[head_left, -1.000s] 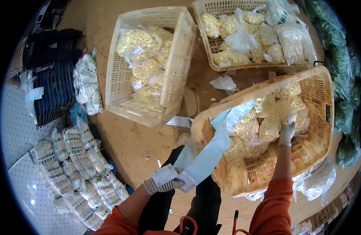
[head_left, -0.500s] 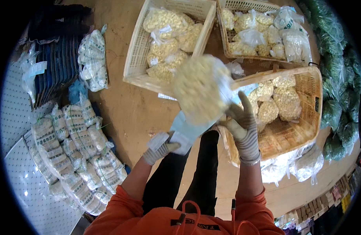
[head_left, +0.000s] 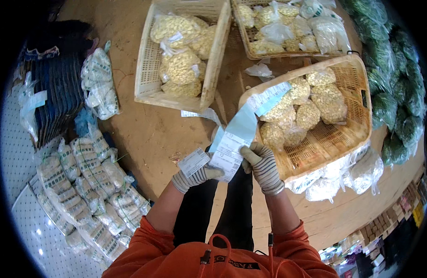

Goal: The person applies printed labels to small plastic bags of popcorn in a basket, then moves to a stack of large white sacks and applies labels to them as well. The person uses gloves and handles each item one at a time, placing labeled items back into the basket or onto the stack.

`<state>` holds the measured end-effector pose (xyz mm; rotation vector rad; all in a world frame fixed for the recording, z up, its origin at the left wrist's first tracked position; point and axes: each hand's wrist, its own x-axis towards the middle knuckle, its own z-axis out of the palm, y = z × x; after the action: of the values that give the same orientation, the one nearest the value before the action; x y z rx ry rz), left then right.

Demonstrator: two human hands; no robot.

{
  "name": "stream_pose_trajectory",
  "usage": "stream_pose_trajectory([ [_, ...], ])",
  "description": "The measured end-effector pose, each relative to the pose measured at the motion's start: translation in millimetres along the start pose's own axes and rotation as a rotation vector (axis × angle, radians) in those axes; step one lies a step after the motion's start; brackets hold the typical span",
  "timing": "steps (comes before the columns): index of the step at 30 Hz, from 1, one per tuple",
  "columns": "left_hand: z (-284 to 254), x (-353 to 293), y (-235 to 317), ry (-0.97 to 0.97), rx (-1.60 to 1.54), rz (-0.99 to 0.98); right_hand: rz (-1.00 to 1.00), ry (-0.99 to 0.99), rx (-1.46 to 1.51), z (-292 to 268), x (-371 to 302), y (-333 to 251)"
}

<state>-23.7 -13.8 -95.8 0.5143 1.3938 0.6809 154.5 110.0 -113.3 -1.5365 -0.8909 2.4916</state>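
A long strip of pale blue backing with white printed labels (head_left: pixel 232 139) runs between my hands and trails over the rim of the right crate. My left hand (head_left: pixel 192 178), in a striped grey glove, grips its lower end between thumb and fingers. One separate white label (head_left: pixel 193 162) lies over the back of that hand. My right hand (head_left: pixel 264 169), gloved the same way, pinches the strip's right edge. Beside it, the tan plastic crate (head_left: pixel 334 155) holds several clear bags of pale yellow slices (head_left: pixel 308 115).
A cream crate (head_left: pixel 146 69) and another tan crate (head_left: pixel 287 54) at the back hold similar bags. Wrapped white packs (head_left: pixel 93 180) are heaped at left, near stacked dark blue items (head_left: pixel 60 92). Green bags (head_left: pixel 399 88) line the right; clear plastic bags (head_left: pixel 348 176) lie below the right crate.
The blurred bag of yellow slices that was in the air by my right hand is gone from there. My right hand has come down and left, onto the label strip.
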Motion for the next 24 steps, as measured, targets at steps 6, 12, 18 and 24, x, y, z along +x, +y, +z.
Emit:
stream_pose_trajectory([
  [6, 28.0, 30.0, 11.2, 0.028, 0.112, 0.007, -0.859, 0.16, -1.053, -19.3, -8.0, -24.9],
  [12, 41.9, 47.4, -5.5, -0.214, 0.242, 0.094, -0.115, -0.139, -0.224, -102.1, 1.8, 1.2],
  [18, 34.6, 51.9, 5.6, -0.14, 0.635, -0.06, 0.093, 0.652, 0.138, -324.1, 105.1, 69.5],
  [24, 23.7, 86.8, -18.9, -0.222, 0.32, -0.428, 0.014, 1.358, 0.363, -485.0, 224.7, 105.6],
])
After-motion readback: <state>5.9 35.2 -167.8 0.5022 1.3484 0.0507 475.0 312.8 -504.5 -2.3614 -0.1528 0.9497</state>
